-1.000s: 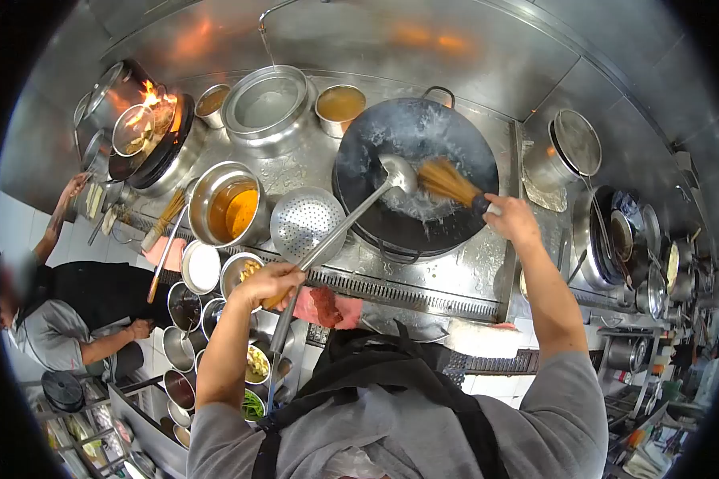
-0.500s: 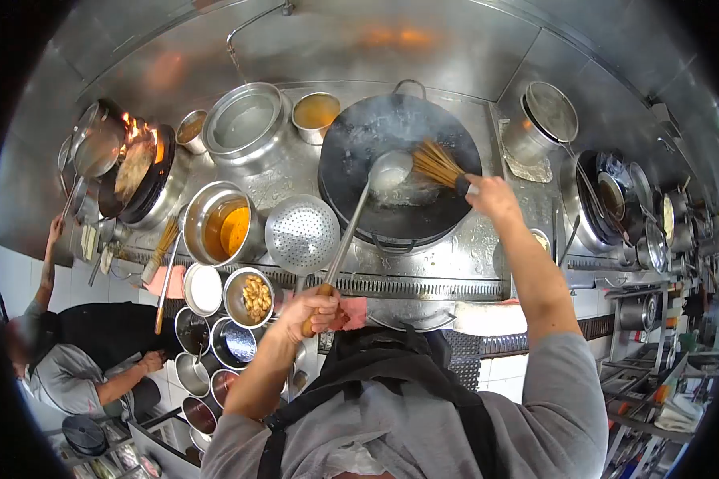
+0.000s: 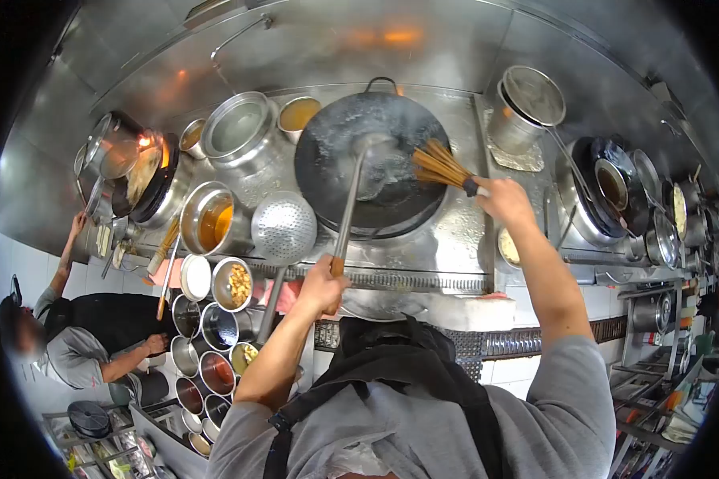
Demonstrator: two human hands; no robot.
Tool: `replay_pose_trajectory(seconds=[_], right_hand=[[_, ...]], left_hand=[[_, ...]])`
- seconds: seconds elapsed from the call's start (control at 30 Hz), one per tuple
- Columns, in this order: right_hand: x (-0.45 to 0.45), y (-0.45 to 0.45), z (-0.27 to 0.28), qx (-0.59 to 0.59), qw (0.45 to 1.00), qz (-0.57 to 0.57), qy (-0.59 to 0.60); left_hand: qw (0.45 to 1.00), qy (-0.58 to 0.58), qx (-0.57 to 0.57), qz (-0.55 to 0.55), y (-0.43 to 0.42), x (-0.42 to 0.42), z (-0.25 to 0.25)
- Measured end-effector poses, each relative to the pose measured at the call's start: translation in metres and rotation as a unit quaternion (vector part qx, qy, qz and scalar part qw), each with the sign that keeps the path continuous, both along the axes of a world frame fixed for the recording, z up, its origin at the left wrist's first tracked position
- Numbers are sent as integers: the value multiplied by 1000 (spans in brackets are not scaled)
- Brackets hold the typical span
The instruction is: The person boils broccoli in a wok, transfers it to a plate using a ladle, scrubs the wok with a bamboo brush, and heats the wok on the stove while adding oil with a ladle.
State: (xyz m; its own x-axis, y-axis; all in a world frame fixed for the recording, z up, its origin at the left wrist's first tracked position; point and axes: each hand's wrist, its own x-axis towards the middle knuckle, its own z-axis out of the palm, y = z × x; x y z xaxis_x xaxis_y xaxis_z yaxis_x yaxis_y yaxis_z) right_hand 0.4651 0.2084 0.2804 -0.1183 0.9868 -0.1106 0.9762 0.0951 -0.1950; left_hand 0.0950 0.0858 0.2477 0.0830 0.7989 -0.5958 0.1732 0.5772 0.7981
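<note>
My left hand [image 3: 324, 286] is closed round the wooden handle of a long ladle [image 3: 351, 195]. The ladle's bowl is down in steaming, bubbling water inside a large black wok [image 3: 315, 172], partly veiled by steam. My right hand [image 3: 504, 200] grips a bamboo wok brush [image 3: 441, 166] by its dark-bound end. The brush's bristles point left and reach over the wok's right rim. Beside the wok's lower left lies a perforated skimmer [image 3: 284, 227], its handle running down past my left forearm.
Left of the wok stand a water pot [image 3: 236, 128], a pot of orange oil [image 3: 214, 219] and several seasoning tins [image 3: 219, 326]. At far left a person [image 3: 96, 351] works a wok with flames [image 3: 144, 140]. Another wok [image 3: 607, 180] and a strainer-topped pot [image 3: 519, 120] are on the right.
The wok brush has shifted from the wok's middle out to its right rim. The ladle has swung more upright, its bowl now lower in the water. The whole view has shifted slightly.
</note>
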Motion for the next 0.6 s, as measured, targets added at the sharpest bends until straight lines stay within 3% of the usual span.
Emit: replay_pose_trajectory(seconds=[0.07, 0.1, 0.17, 0.23, 0.33, 0.43, 0.5, 0.53, 0.57, 0.6], right_hand=[[53, -48, -11, 38, 983, -88, 158], [77, -74, -28, 50, 966, -120, 223], [115, -138, -70, 58, 885, -189, 421], [125, -198, -78, 14, 782, -325, 531], [142, -268, -91, 36, 679, -392, 620], [169, -319, -87, 64, 692, -423, 582], [178, -343, -69, 59, 668, -458, 583], [185, -356, -68, 63, 665, -466, 580], [191, -369, -68, 68, 661, -475, 577], [195, -382, -68, 68, 660, -481, 573]], left_hand=[[964, 183, 181, -66, 2, 27, 1], [963, 181, 184, -72, 8, 42, 0], [892, 313, 299, -130, 11, 77, -9], [897, 266, 332, -121, 19, 129, -11], [881, 276, 339, -183, 17, 192, -76], [854, 328, 325, -241, -9, 237, -146], [840, 374, 303, -250, -41, 253, -180], [864, 375, 208, -264, -46, 260, -187], [863, 373, 208, -269, -44, 267, -187], [839, 372, 296, -266, -45, 273, -182]])
